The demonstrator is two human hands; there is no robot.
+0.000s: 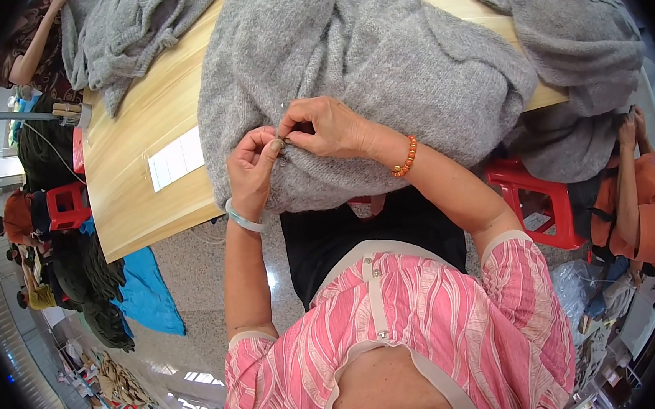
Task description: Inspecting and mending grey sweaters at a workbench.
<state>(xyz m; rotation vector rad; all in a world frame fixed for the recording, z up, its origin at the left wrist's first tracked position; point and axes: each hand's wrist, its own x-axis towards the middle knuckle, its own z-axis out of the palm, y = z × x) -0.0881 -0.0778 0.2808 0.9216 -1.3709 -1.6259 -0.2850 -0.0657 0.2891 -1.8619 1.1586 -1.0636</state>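
Note:
A fuzzy grey knitted sweater (418, 82) lies bunched on the table and hangs over its near edge towards my lap. At its near left part, my left hand (251, 168) is closed, pinching a bit of the knit between thumb and fingertips. My right hand (331, 129) meets it from the right, thumb and forefinger pinched together almost against the left fingertips. Whatever is between the right fingertips is too small to make out. Its other fingers curl over the sweater.
A white paper sheet (175, 159) lies on the wooden table (132, 212) left of the sweater. More grey knitwear (126, 39) is at the far left, and another pile (571, 24) at the right. Co-workers sit both sides. A red stool (543, 203) stands at the right.

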